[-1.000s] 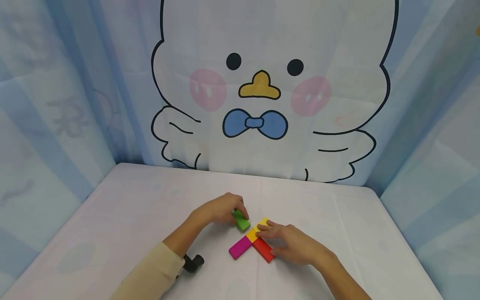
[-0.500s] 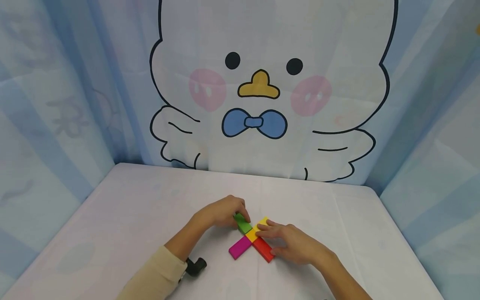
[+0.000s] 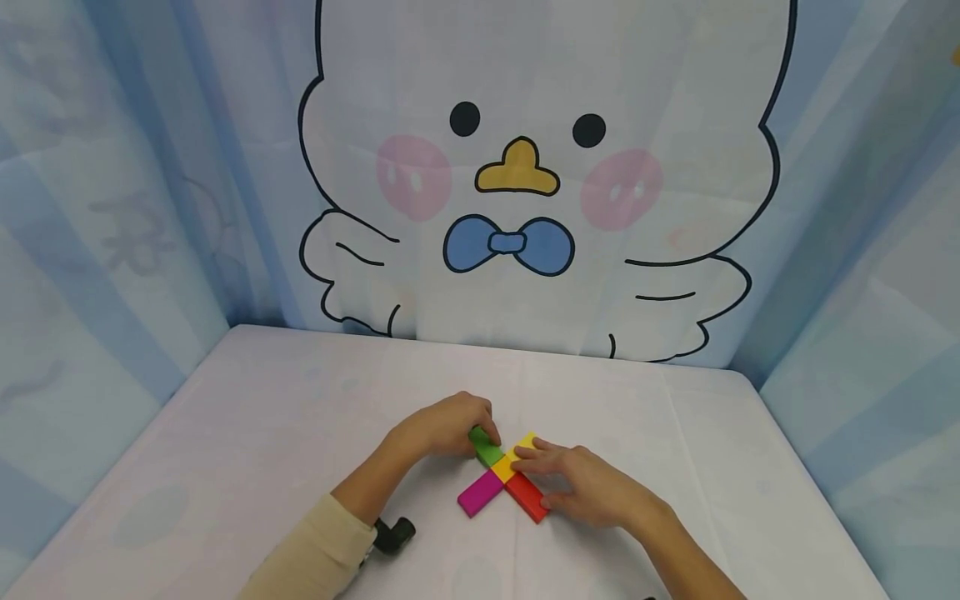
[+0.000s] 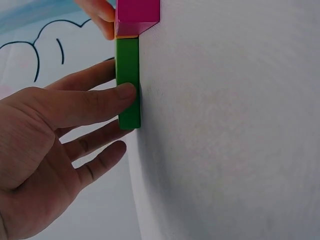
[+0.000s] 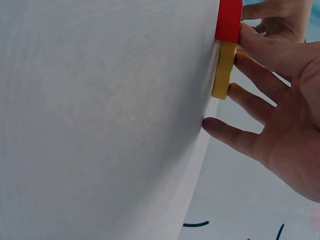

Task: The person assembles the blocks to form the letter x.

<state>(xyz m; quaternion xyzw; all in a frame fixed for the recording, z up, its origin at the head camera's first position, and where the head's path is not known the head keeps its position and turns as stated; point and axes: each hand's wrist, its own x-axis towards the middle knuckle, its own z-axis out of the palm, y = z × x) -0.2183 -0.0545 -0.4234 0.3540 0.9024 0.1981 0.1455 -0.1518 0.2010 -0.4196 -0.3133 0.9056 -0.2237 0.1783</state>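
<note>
Four coloured blocks form an X on the table in the head view. My left hand pinches the green block, the upper-left arm; in the left wrist view its thumb lies along the block's side. The green block's inner end meets the yellow block, which runs to the upper right. My right hand rests extended fingers on the yellow block, and its thumb touches the red block at lower right. The magenta block makes the lower-left arm, untouched by either hand.
A white cloth covers the table. A black wrist-worn device sticks out beside the left sleeve. Behind the table hangs a curtain with a cartoon bird, and pale blue curtains close the sides.
My left hand has brought the green block down and right against the yellow block, closing the gap between them. The right hand and the other blocks have stayed in place.
</note>
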